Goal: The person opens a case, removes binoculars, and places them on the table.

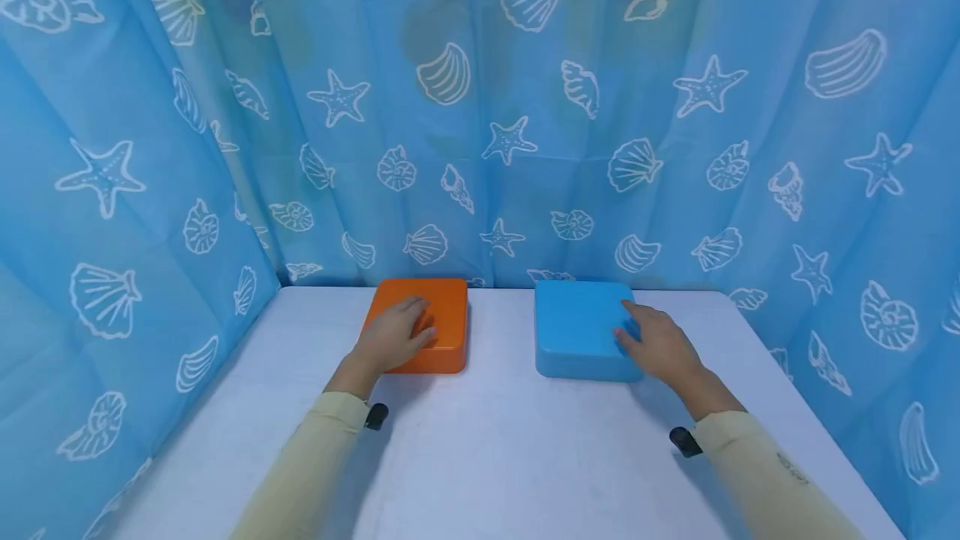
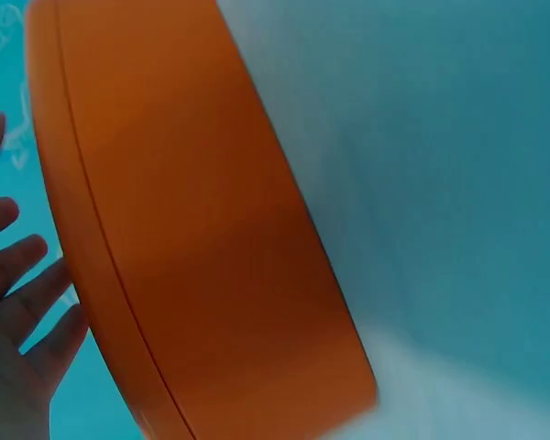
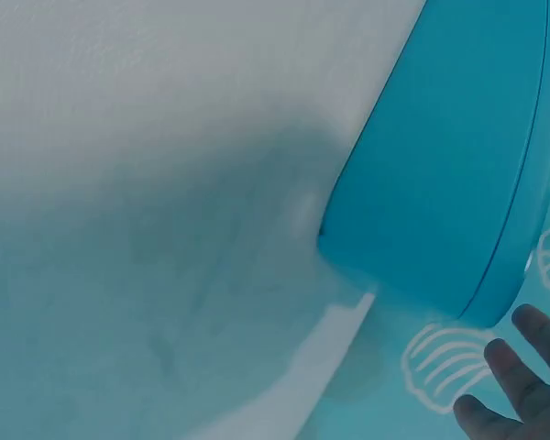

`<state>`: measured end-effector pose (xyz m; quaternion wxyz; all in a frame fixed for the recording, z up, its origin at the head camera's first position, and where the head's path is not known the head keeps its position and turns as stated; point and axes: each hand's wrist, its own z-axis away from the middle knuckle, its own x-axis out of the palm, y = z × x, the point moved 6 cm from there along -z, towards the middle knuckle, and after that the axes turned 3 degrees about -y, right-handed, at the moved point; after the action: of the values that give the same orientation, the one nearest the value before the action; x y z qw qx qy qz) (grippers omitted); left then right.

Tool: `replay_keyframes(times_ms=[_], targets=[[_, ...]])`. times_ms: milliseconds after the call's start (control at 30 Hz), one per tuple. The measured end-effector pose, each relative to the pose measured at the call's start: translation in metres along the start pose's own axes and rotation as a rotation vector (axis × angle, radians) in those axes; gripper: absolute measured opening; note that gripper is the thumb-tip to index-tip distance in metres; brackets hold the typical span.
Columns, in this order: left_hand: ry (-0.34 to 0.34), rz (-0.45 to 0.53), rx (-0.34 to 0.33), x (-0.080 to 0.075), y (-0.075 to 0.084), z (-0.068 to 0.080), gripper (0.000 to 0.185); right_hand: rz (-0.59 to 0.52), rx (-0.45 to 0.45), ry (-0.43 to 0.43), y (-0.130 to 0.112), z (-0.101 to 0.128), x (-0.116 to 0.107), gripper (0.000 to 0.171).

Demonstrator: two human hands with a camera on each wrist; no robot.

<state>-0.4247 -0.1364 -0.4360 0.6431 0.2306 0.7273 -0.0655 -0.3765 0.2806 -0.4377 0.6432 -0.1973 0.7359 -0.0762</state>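
An orange square lidded box (image 1: pixel 444 317) sits at the back left of the white table (image 1: pixel 495 448), and a blue square lidded box (image 1: pixel 573 327) sits to its right. My left hand (image 1: pixel 393 336) lies on top of the orange box with its fingers relaxed. In the left wrist view the orange box (image 2: pixel 211 238) fills the frame, with the straight fingers (image 2: pixel 18 312) above its lid. My right hand (image 1: pixel 656 344) rests on the blue box's right part, fingers on the lid. The right wrist view shows the blue box (image 3: pixel 440 174) side on and the fingertips (image 3: pixel 522 367) beyond its edge.
A blue curtain (image 1: pixel 480 107) printed with shells and starfish closes in the table at the back and on both sides. A gap of bare tabletop separates the two boxes. Both boxes stand close to the back curtain.
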Motion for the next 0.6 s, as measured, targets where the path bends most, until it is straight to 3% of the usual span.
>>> replay_keyframes(times_ms=[167,367,600], targets=[[0.02,0.092,0.014,0.003,0.025,-0.012,0.048,-0.062,0.092,0.014,0.016,-0.001,-0.002,0.063],[-0.052,0.215,-0.009,0.014,0.05,-0.021,0.048,-0.18,0.218,-0.047,0.032,-0.01,0.006,0.064],[-0.153,0.419,-0.034,0.028,0.092,-0.055,0.047,-0.353,0.366,-0.12,0.049,-0.021,0.014,0.071]])
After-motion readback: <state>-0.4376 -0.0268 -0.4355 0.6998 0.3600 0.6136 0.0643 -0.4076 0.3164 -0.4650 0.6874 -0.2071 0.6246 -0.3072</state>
